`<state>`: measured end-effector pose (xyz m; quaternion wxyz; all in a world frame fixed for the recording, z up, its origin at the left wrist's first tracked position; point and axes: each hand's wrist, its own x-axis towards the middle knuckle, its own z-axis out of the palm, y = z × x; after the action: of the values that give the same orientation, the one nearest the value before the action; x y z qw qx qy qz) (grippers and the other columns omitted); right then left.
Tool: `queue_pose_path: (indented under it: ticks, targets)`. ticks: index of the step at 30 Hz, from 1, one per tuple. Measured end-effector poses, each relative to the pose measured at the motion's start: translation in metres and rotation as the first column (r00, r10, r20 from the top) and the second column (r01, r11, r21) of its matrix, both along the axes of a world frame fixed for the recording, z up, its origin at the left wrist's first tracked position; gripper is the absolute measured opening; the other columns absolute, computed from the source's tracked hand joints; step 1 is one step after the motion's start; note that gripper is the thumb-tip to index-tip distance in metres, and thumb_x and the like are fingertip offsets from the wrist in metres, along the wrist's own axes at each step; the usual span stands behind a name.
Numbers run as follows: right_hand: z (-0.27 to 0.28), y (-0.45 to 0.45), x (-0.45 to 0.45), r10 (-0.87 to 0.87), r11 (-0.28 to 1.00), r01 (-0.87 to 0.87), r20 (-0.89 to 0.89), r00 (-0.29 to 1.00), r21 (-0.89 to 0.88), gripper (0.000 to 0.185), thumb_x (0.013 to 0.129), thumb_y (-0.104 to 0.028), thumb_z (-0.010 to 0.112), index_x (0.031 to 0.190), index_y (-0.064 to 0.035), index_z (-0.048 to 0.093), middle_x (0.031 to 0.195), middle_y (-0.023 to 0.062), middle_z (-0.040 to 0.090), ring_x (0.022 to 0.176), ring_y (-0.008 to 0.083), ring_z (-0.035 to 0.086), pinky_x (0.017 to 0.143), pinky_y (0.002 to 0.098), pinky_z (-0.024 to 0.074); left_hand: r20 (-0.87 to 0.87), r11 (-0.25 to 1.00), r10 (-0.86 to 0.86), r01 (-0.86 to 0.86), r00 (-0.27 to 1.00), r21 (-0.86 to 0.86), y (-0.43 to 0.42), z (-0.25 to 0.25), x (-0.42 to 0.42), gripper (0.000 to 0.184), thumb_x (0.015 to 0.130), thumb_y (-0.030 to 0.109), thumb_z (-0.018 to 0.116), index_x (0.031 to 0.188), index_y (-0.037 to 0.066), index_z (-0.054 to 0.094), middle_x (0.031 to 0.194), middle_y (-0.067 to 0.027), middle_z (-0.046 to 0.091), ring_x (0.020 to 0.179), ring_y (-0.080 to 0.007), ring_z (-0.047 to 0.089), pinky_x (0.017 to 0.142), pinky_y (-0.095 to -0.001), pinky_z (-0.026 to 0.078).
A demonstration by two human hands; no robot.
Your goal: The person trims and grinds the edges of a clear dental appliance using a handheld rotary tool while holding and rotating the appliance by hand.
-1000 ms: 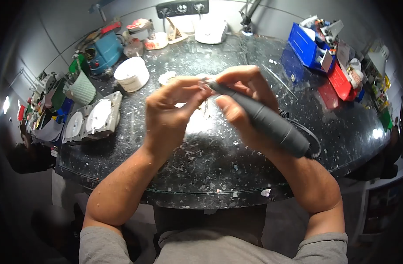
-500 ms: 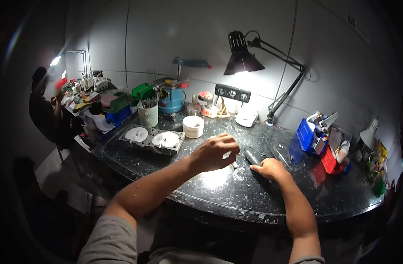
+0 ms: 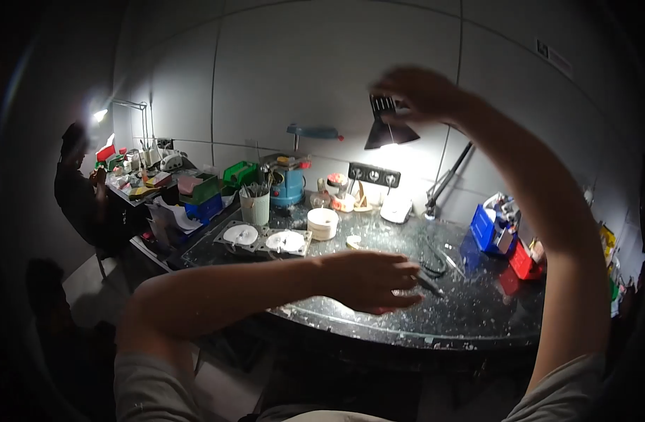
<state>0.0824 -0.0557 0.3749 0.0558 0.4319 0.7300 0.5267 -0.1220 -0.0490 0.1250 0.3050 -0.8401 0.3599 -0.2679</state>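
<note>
My left hand (image 3: 368, 281) hovers over the front of the black worktop (image 3: 470, 320), palm down, fingers apart and somewhat blurred. Just beyond its fingertips lies a dark cylindrical handpiece (image 3: 429, 283), partly covered by the fingers. My right hand (image 3: 424, 93) is raised at the black desk lamp (image 3: 389, 133), overlapping the top of its shade. Motion smears its fingers, so whether they grip the lamp is unclear. The lit lamp points down at the worktop.
Left of centre are a mould plate with two white discs (image 3: 286, 241), a white tub (image 3: 322, 224), a tool cup (image 3: 255, 209) and a blue machine (image 3: 287, 187). Blue (image 3: 493, 228) and red bins (image 3: 525, 260) stand right. Another person (image 3: 80, 190) sits far left.
My right hand has let go of the handpiece and risen to the lamp. My left hand has opened from a pinch and sits lower over the worktop. The view has tilted upward.
</note>
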Motion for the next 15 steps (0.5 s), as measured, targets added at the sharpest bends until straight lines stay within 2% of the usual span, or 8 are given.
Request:
queue_pose_path:
  ticks: [1, 3, 5, 6, 7, 12, 14, 15]
  targets:
    - [0.032, 0.006, -0.025, 0.025, 0.999, -0.029, 0.077, 0.997, 0.044, 0.063, 0.09, -0.047, 0.067, 0.146, -0.0223, 0.049, 0.145, 0.0128, 0.051, 0.139, 0.0305, 0.043, 0.114, 0.0476, 0.0376, 0.005, 0.999, -0.047, 0.047, 0.999, -0.022, -0.008, 0.0, 0.002, 0.056, 0.099, 0.043, 0.051, 0.144, 0.009, 0.046, 0.13, -0.013, 0.058, 0.133, -0.0309, 0.049, 0.115, -0.0426, 0.038]
    - [0.079, 0.017, -0.065, 0.141, 0.975, -0.184, 0.29, 0.947, 0.127, 0.064, 0.091, -0.05, 0.065, 0.147, -0.0236, 0.048, 0.153, 0.0138, 0.042, 0.143, 0.0329, 0.037, 0.117, 0.0491, 0.0328, 0.017, 0.991, -0.127, 0.127, 0.992, -0.038, -0.029, -0.006, 0.002, 0.06, 0.099, 0.045, 0.049, 0.145, 0.008, 0.044, 0.136, -0.0153, 0.055, 0.137, -0.0323, 0.046, 0.119, -0.0454, 0.032]
    - [0.105, 0.016, -0.1, 0.263, 0.931, -0.349, 0.463, 0.846, 0.109, 0.066, 0.093, -0.048, 0.061, 0.149, -0.019, 0.042, 0.148, 0.0163, 0.046, 0.14, 0.0311, 0.042, 0.117, 0.0475, 0.0337, -0.011, 0.981, -0.194, 0.194, 0.981, -0.009, -0.042, -0.009, 0.0, 0.064, 0.098, 0.047, 0.049, 0.146, 0.005, 0.042, 0.142, -0.018, 0.051, 0.14, -0.0331, 0.042, 0.123, -0.0482, 0.024]
    - [0.112, 0.018, -0.11, 0.316, 0.903, -0.421, 0.535, 0.784, 0.084, 0.067, 0.094, -0.047, 0.059, 0.15, -0.0166, 0.039, 0.145, 0.0176, 0.049, 0.138, 0.0302, 0.044, 0.118, 0.0467, 0.0342, 0.0, 0.977, -0.214, 0.214, 0.977, -0.016, -0.044, -0.012, -0.002, 0.064, 0.098, 0.047, 0.049, 0.146, 0.004, 0.042, 0.142, -0.0184, 0.051, 0.14, -0.0333, 0.042, 0.123, -0.0483, 0.024]
    - [0.115, 0.019, -0.118, 0.14, 0.982, -0.182, 0.44, 0.887, 0.053, 0.081, 0.094, -0.059, 0.053, 0.16, -0.0298, 0.015, 0.163, 0.0113, 0.022, 0.152, 0.0322, 0.016, 0.126, 0.0506, 0.0106, 0.011, 0.972, -0.236, 0.236, 0.972, -0.022, -0.045, -0.014, -0.005, 0.064, 0.097, 0.046, 0.05, 0.145, 0.004, 0.042, 0.142, -0.0188, 0.051, 0.14, -0.0335, 0.043, 0.123, -0.0483, 0.024]
    - [0.102, 0.022, -0.113, 0.193, 0.972, -0.232, 0.449, 0.872, 0.032, 0.079, 0.093, -0.056, 0.056, 0.159, -0.0291, 0.021, 0.161, 0.0133, 0.027, 0.15, 0.0326, 0.022, 0.125, 0.0521, 0.0137, -0.022, 0.954, -0.292, 0.289, 0.956, -0.076, -0.032, -0.019, -0.009, 0.06, 0.097, 0.046, 0.051, 0.14, 0.004, 0.048, 0.139, -0.0211, 0.053, 0.138, -0.0347, 0.045, 0.121, -0.0491, 0.028]
    - [0.1, 0.023, -0.108, 0.193, 0.974, -0.225, 0.445, 0.875, 0.02, 0.079, 0.093, -0.056, 0.056, 0.159, -0.0293, 0.021, 0.161, 0.0134, 0.027, 0.15, 0.0329, 0.022, 0.125, 0.0528, 0.0135, -0.027, 0.961, -0.274, 0.273, 0.961, -0.039, -0.019, -0.01, -0.008, 0.057, 0.099, 0.045, 0.05, 0.14, 0.005, 0.048, 0.139, -0.0213, 0.053, 0.138, -0.035, 0.045, 0.121, -0.0496, 0.029]
    - [0.099, 0.023, -0.105, 0.188, 0.976, -0.217, 0.45, 0.873, 0.013, 0.079, 0.093, -0.055, 0.056, 0.159, -0.0292, 0.021, 0.161, 0.0136, 0.027, 0.15, 0.0332, 0.022, 0.125, 0.0531, 0.0136, -0.035, 0.98, -0.196, 0.197, 0.98, 0.037, -0.009, 0.01, -0.005, 0.059, 0.1, 0.046, 0.048, 0.143, 0.006, 0.046, 0.142, -0.0222, 0.049, 0.137, -0.0352, 0.046, 0.118, -0.0489, 0.034]
